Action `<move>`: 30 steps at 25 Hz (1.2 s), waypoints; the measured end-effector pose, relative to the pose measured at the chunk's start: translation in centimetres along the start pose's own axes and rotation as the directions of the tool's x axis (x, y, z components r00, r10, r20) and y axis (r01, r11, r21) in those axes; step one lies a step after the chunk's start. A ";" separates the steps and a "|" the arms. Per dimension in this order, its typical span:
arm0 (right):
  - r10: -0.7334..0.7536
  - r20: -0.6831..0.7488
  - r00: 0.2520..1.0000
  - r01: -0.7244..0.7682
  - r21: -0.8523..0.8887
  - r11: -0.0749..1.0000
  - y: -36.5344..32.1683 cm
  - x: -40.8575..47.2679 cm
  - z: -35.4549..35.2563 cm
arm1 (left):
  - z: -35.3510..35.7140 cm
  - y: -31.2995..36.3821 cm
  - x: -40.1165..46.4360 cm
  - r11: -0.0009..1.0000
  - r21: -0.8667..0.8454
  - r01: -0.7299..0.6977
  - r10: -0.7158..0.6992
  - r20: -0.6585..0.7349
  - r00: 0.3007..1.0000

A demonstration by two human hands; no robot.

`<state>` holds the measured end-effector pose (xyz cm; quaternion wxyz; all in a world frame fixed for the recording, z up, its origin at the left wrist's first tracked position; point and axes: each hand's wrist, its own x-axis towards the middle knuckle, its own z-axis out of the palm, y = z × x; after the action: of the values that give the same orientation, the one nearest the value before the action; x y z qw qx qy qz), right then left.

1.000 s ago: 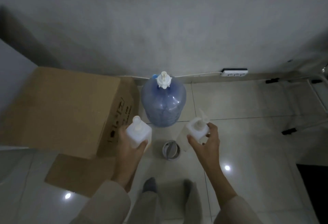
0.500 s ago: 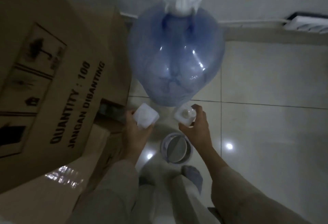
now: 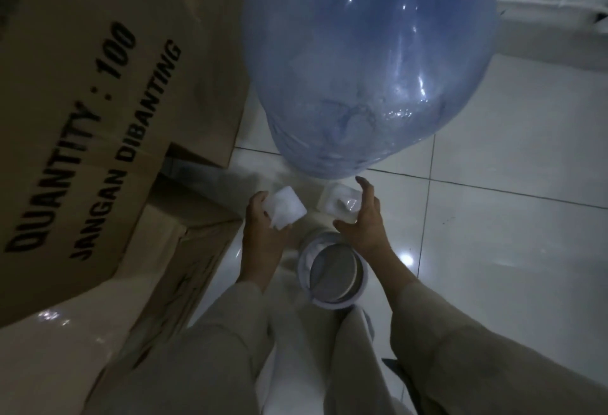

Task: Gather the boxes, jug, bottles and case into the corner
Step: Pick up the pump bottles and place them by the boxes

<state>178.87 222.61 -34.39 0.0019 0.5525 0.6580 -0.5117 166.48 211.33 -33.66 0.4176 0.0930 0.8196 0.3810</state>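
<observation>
A large blue water jug point(image 3: 368, 69) stands on the tiled floor against the wall. Left of it sits a big cardboard box point(image 3: 82, 102) printed "QUANTITY : 100", with a lower cardboard box point(image 3: 184, 250) in front of it. My left hand point(image 3: 263, 233) grips a white square bottle point(image 3: 287, 206) low in front of the jug. My right hand point(image 3: 367, 222) holds a second white bottle point(image 3: 337, 202) beside it, thumb at its near edge and fingers along its right side. A round grey-and-white case point(image 3: 332, 275) stands on the floor just below both hands.
White floor tiles point(image 3: 510, 184) stretch out to the right of the jug. The wall's base point(image 3: 543, 6) runs along the top right. My legs and feet fill the bottom middle, close behind the round case.
The view has dropped much closer to the floor. Both hands have carried the white bottles down and forward, to just in front of the jug's base.
</observation>
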 end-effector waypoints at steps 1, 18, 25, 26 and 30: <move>0.010 0.001 1.000 -0.010 0.011 1.000 -0.8 -0.9 -0.3 | -0.7 0.7 -0.7 1.000 -0.024 0.012 -0.012 0.018 1.000; -0.534 -0.268 0.802 0.597 0.331 0.731 -38.5 -30.4 -8.6 | -27.7 25.5 -33.6 0.899 -0.092 -0.427 0.413 -0.137 0.900; -0.887 0.056 0.458 0.821 0.358 0.446 -50.9 -43.0 -6.9 | -39.6 26.3 -48.1 0.874 -0.003 -0.486 0.353 -0.684 0.638; -0.912 0.125 0.392 0.840 0.357 0.410 -52.0 -44.7 -6.1 | -41.3 25.5 -49.9 0.876 -0.007 -0.482 0.311 -0.756 0.576; -0.932 0.351 0.089 0.875 0.419 0.241 -55.5 -52.5 -0.8 | -47.7 20.0 -58.3 0.895 -0.008 -0.445 0.161 -0.927 0.339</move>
<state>159.33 192.52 33.08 -0.1562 -0.1406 0.7969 -0.5664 164.05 171.65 33.36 -0.1675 -0.0329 0.8216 0.5439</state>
